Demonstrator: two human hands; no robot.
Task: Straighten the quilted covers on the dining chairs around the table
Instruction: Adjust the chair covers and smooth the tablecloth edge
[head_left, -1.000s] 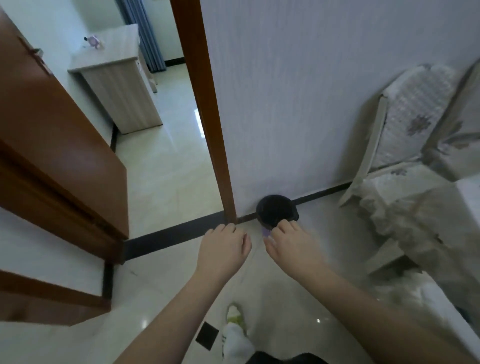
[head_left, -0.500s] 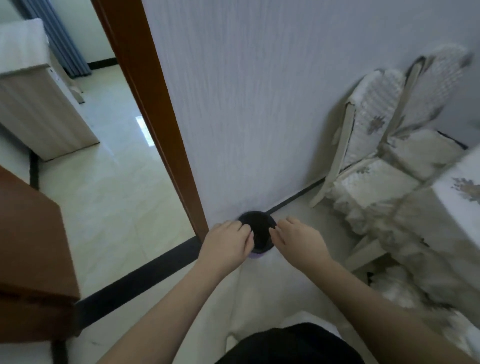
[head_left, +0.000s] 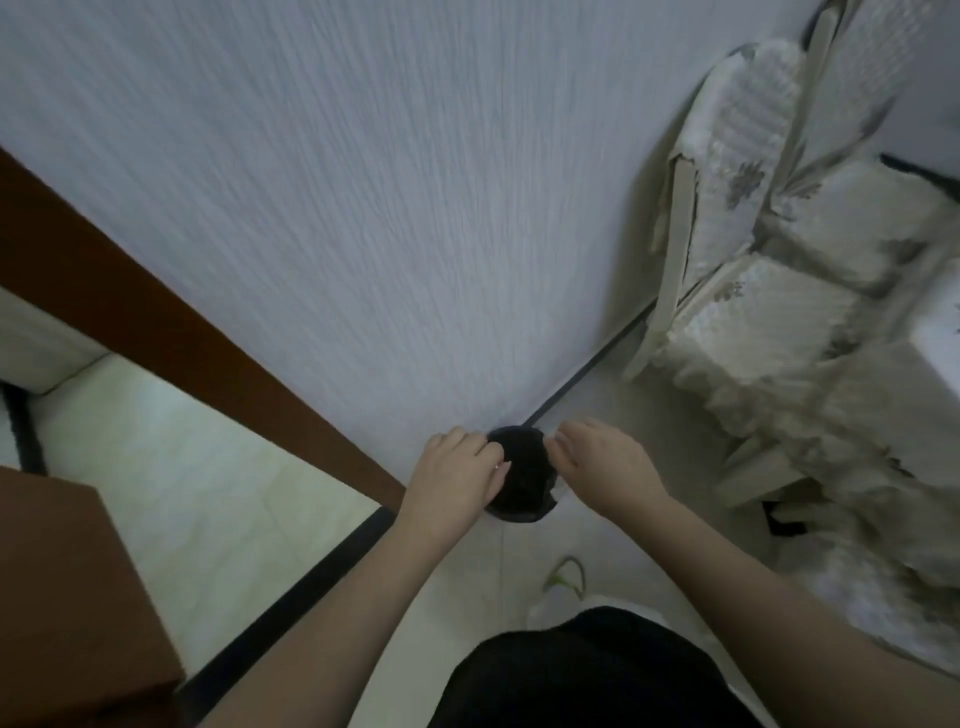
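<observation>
Now we're curling both hands, left hand (head_left: 457, 475) and right hand (head_left: 605, 462), seemingly onto the black bin (head_left: 524, 480), risking tipping it, quilted covers (head_left: 753, 312) untouched.

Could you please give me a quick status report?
Both hands, left hand and right hand, at black bin by wall. Chair covers untouched. Grip unclear.

Two dining chairs (head_left: 675, 249) stand side by side at the right, backs toward the wall. Cream quilted covers (head_left: 743, 156) with grey floral motifs drape their backrests and seats. The nearer seat cover (head_left: 758, 322) lies fairly flat, its ruffled edge hanging down rumpled.
</observation>
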